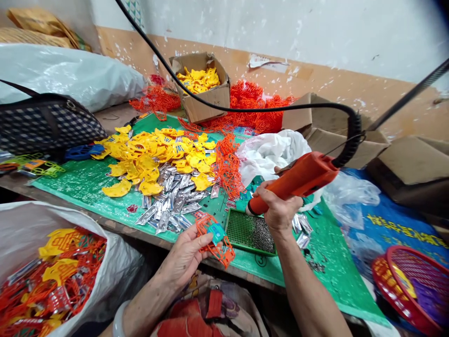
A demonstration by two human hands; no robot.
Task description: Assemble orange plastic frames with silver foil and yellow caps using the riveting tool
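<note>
My left hand pinches an orange plastic frame with a teal plastic piece on it, just in front of the table's near edge. My right hand is wrapped round an orange-red electric screwdriver, its black cord rising from the back end. The tool points left and down, apart from the frame; its tip is hard to make out. Below it sits a green plastic basket with a heap of small screws at its right side. Silver metal plates lie in a pile beyond my left hand.
Yellow plastic parts are heaped behind the plates, beside orange frames. A cardboard box of yellow parts stands behind. At left is a white sack of assembled pieces; at right, a red basket. The black cord arches overhead.
</note>
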